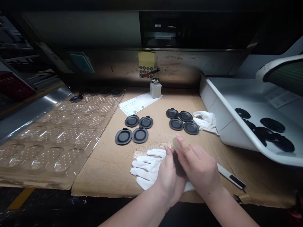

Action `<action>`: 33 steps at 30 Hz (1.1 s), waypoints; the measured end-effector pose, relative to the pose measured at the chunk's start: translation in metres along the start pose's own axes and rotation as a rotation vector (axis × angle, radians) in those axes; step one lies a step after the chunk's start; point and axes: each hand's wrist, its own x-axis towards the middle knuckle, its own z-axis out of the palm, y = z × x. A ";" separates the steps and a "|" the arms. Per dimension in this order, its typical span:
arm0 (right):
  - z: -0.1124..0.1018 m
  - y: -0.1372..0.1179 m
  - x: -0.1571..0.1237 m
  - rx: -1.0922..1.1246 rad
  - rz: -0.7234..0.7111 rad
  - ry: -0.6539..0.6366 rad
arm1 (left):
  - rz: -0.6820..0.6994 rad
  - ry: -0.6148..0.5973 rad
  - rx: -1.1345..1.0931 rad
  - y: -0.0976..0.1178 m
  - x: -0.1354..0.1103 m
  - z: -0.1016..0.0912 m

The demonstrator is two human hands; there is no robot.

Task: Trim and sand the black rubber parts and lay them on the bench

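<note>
My left hand (169, 181) and my right hand (197, 165) meet above the cardboard sheet (113, 179). Between them is a dark round part (179, 165), mostly hidden by my fingers. A pale translucent piece (176, 143) stands at its top edge, under my right fingertips. A white fabric glove (146, 167) lies beneath my left hand. Near my hands are two groups of several black round parts with grey centres, one group (134, 129) ahead on the left and another (182, 121) ahead on the right.
A second white glove (205, 121) lies beside the right group. A utility knife (230, 176) sits to my right. A clear blister tray (59, 135) covers the left. A white tray (239, 123) holding several black discs stands right. A dispenser bottle (156, 89) and printed paper (138, 104) lie behind.
</note>
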 end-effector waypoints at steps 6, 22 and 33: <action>-0.004 -0.023 -0.007 0.133 0.115 -0.056 | -0.094 -0.013 0.002 0.003 -0.003 -0.002; -0.015 0.001 -0.006 0.014 -0.100 -0.080 | -0.015 -0.029 0.037 0.000 0.000 -0.002; -0.005 -0.016 -0.018 0.183 0.030 0.002 | -0.103 0.022 0.066 0.005 -0.002 -0.004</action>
